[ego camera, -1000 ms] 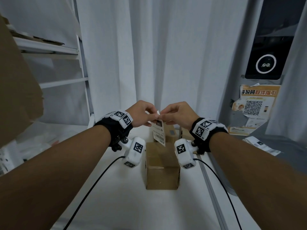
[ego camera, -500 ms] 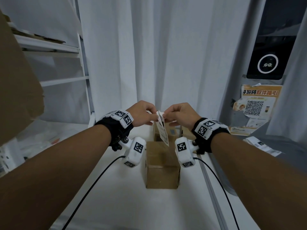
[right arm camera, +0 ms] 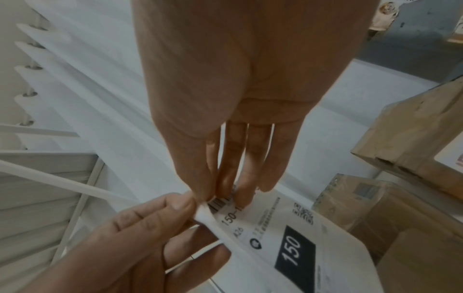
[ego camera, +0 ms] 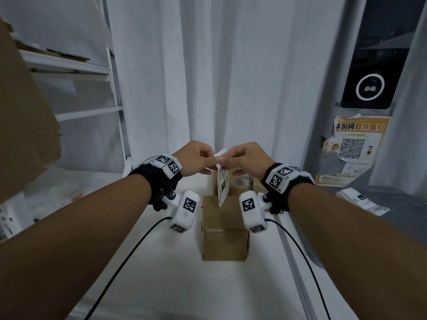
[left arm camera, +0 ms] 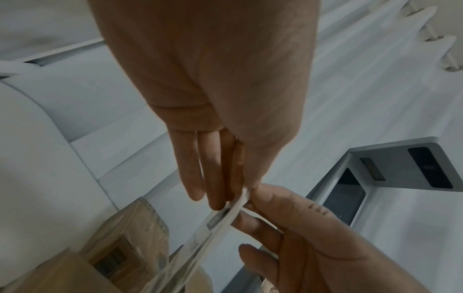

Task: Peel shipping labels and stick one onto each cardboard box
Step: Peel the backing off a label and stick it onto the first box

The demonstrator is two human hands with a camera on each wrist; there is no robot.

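Observation:
A white shipping label printed "150" hangs edge-on between both hands, above a small cardboard box on the white table. My left hand pinches a curled white corner of the sheet. My right hand pinches the top edge beside the barcode, its fingers behind the printed face. The two layers stand slightly apart at the top. More cardboard boxes sit behind the near one, partly hidden by the label and hands.
A stack of printed labels lies on the grey surface at right, below a QR-code poster. White shelving and a large cardboard sheet stand at left. A white curtain hangs behind. Cables trail from both wrists.
The label has turned from facing me to nearly edge-on. Its top corner has split further between the fingertips. Both hands stay almost where they were.

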